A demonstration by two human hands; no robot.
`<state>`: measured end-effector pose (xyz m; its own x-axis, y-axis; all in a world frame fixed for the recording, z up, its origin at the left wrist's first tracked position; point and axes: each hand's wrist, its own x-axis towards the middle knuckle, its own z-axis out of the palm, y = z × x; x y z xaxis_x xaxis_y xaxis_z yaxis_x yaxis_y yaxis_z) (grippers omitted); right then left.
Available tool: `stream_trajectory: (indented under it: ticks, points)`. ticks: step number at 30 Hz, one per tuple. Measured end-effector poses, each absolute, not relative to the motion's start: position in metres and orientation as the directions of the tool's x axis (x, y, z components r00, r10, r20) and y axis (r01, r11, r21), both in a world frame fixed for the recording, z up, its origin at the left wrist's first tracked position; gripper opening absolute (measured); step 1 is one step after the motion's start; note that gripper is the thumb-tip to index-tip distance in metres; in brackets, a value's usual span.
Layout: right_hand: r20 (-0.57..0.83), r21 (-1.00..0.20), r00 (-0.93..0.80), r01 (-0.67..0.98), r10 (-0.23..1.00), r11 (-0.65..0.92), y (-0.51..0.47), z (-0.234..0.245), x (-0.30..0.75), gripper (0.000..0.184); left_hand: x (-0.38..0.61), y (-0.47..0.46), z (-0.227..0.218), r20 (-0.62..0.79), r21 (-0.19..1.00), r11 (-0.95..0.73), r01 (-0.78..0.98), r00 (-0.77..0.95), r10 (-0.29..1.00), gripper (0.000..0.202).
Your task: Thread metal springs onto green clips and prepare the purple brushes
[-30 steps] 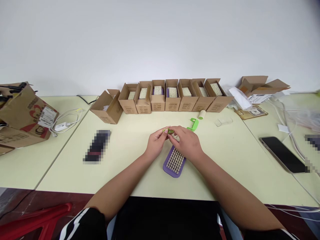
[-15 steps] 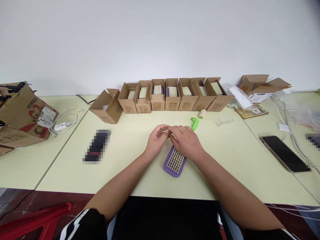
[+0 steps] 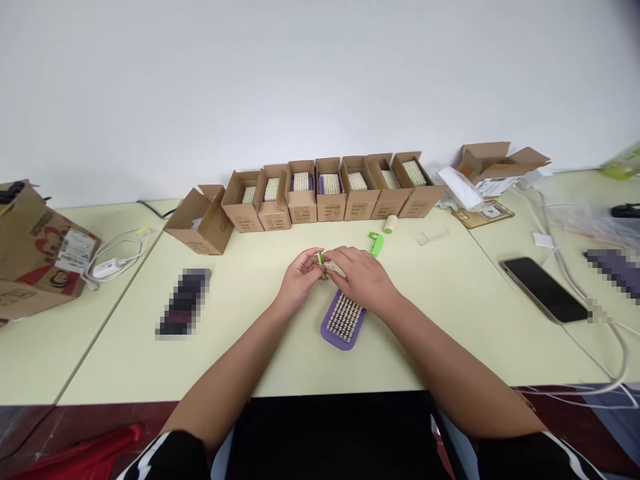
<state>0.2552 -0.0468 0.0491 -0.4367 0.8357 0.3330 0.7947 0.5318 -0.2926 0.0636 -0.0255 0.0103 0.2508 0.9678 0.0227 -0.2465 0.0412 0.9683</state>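
My left hand [image 3: 299,280] is closed in a pinch on a small bright green piece [image 3: 321,262], thin and held on edge. My right hand [image 3: 361,277] curls beside it, fingertips close to the piece; something pale shows under its fingers, too small to make out. Beneath my right hand and wrist lies a purple tray [image 3: 337,341] with rows of small round pale and dark pegs, its far end hidden. Just beyond the right hand are a green curved bracket [image 3: 377,245], partly covered, and a cream roll [image 3: 391,223] with a green end.
Several open cardboard boxes [image 3: 330,209] with pale peg blocks line the wall. Another open box [image 3: 200,233] stands left of them. A clear plastic piece [image 3: 434,235], a phone [image 3: 545,288] and cables are at right. A printed carton [image 3: 45,267] and white charger [image 3: 107,268] sit left.
The view has shifted slightly. The small green piece has turned and shows brighter between my hands. My right fingers have spread away from it a little, revealing something pale beneath them.
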Motion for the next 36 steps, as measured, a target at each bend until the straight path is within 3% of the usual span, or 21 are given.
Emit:
stream_trajectory:
  ticks: [11, 17, 20, 31, 34, 36]
  points:
    - [0.579, -0.486, -0.188, 0.702, 0.794, 0.521, -0.043, 0.048, 0.268, 0.034, 0.061, -0.017, 0.001, -0.046, 0.957, 0.078, -0.280, 0.119, 0.992, 0.042]
    - [0.428, -0.782, -0.014, 0.496, 0.903, 0.378, -0.030, 0.022, 0.267, 0.050, 0.060, -0.018, 0.000, -0.038, 0.950, 0.079, -0.303, 0.140, 0.989, 0.042]
    - [0.355, -0.858, -0.001, 0.397, 0.935, 0.326, -0.025, 0.015, 0.268, 0.051, 0.061, -0.019, -0.003, -0.047, 0.944, 0.096, -0.316, 0.157, 0.987, 0.043]
    - [0.306, -0.904, -0.059, 0.297, 0.950, 0.309, -0.023, 0.008, 0.262, 0.051, 0.059, -0.018, -0.003, -0.079, 0.931, 0.136, -0.339, 0.178, 0.981, 0.041]
    - [0.403, -0.832, 0.000, 0.416, 0.915, 0.366, -0.019, 0.022, 0.281, 0.049, 0.058, -0.017, -0.005, -0.083, 0.929, 0.142, -0.343, 0.180, 0.980, 0.040]
    - [0.503, -0.706, 0.124, 0.630, 0.855, 0.323, -0.006, 0.035, 0.322, 0.045, 0.058, -0.015, -0.007, -0.091, 0.926, 0.148, -0.346, 0.178, 0.980, 0.039]
